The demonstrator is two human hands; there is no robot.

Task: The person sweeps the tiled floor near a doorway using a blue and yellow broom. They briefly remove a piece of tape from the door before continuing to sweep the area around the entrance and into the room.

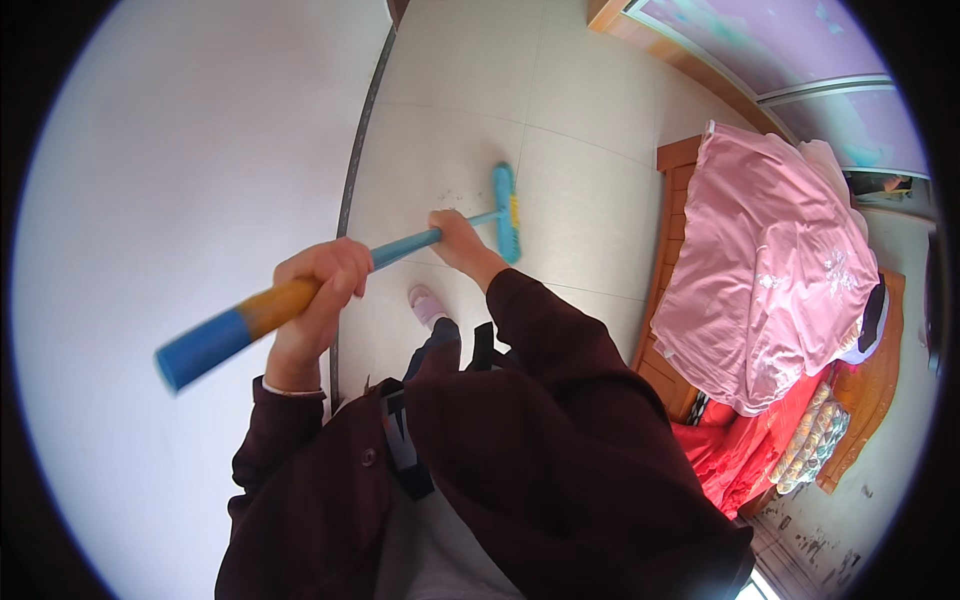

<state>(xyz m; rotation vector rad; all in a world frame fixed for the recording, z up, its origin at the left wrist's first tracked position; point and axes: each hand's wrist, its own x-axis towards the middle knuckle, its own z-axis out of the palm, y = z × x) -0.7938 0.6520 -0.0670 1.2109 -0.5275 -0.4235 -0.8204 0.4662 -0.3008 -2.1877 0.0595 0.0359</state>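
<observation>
Hands, head view: two, both closed around one long-handled broom.

Left hand: fingers wrapped about the yellow section of the handle, just beside its thick blue end, which projects beyond the fist to the left.

Right hand: closed on the light-blue pole, farther along toward the head; forearm reaching in from the right.

Broom: one, slanting through both fists; the far end runs out past the right hand to a light-blue broom head with yellow along its right side, slightly blurred, at the tiled floor.

Dark specks: scattered on the tiles, just beyond the right hand and left of the broom head.

Slippered foot: one, pale pink, below the right hand.

Jacket: dark maroon, sleeves leading to both hands; pale grey top beneath.

White surface: broad, left of and behind the left hand, edged by a dark strip.

Wooden bed frame: well to the right of the right hand, bearing pink cloth and red bedding.
</observation>
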